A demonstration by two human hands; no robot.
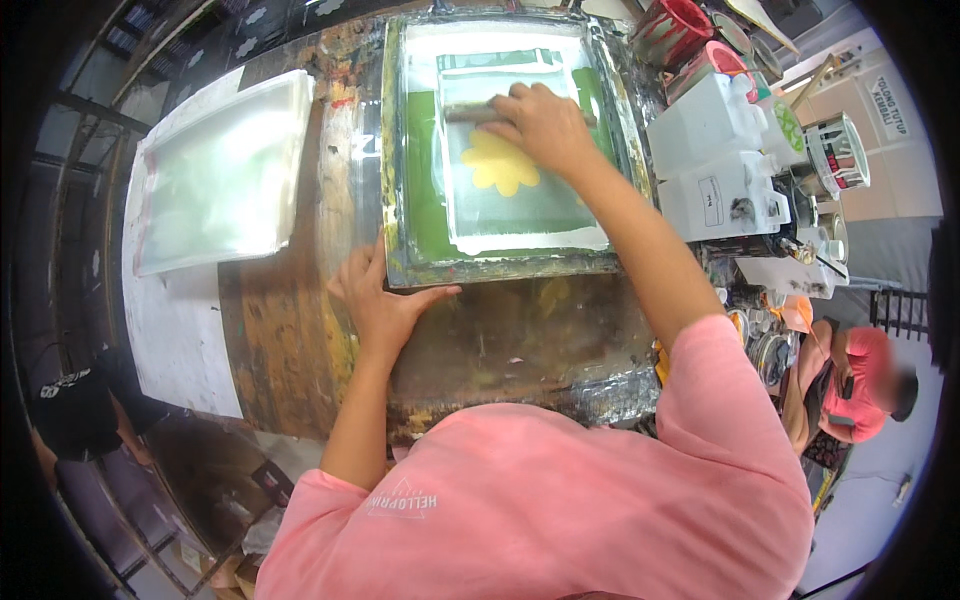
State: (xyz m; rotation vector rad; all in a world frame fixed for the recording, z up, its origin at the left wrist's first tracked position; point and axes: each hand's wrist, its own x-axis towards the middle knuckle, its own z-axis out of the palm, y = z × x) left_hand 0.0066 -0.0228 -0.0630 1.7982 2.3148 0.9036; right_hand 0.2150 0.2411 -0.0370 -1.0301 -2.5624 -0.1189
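A metal-framed printing screen [400,180] lies flat on a paint-stained wooden table [290,330]. Its mesh shows green around a pale panel with a yellow flower shape [498,165]. My right hand [545,125] is closed on a squeegee [470,113] with a wooden handle, pressed on the mesh just above the flower. My left hand [378,300] lies flat on the table, fingers spread, with the thumb against the frame's near left corner. Pink sleeves cover both my upper arms.
A white tray-like screen [215,175] lies to the left on white sheeting. To the right stand white plastic jugs [715,150] and paint pots [680,30]. A person in a pink shirt [860,385] sits low at the right. Another person in black [75,410] is lower left.
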